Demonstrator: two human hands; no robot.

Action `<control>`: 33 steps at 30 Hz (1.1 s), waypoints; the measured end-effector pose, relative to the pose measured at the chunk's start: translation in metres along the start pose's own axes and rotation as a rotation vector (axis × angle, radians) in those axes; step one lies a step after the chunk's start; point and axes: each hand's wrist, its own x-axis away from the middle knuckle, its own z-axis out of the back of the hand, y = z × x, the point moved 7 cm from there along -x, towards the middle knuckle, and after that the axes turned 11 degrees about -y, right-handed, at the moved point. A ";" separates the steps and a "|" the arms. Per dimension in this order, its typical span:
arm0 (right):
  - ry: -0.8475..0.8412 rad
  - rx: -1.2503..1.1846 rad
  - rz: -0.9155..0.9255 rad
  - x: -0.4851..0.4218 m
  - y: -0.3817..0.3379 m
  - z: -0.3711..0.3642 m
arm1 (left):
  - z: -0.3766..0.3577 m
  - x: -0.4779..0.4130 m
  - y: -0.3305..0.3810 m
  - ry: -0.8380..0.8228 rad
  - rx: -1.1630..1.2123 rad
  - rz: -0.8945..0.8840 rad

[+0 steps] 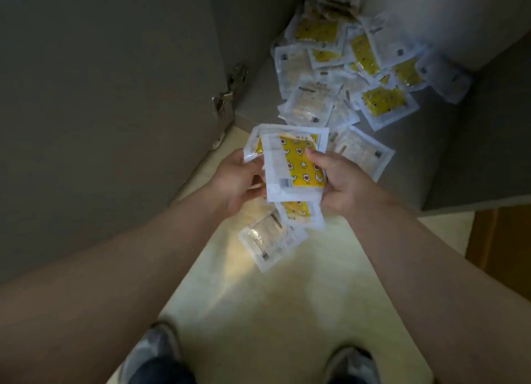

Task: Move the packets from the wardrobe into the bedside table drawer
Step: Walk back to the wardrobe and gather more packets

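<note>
my left hand [238, 179] and right hand [342, 182] both grip packet stack [293, 165]; loose pile [353, 64] at 1 o'clock in wardrobe [431, 159], right hand nearer.

Both bare forearms reach forward and down, drawing together in front of the person. The left hand [240, 179] grips the left edge of a small stack of packets [293, 168]. The right hand [343, 182] holds the stack's right edge, thumb lying on the top face. The wrists are level with each other.
</note>
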 end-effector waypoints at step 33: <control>0.530 0.066 -0.116 0.056 0.133 0.110 | -0.017 0.010 -0.139 0.110 -1.171 0.276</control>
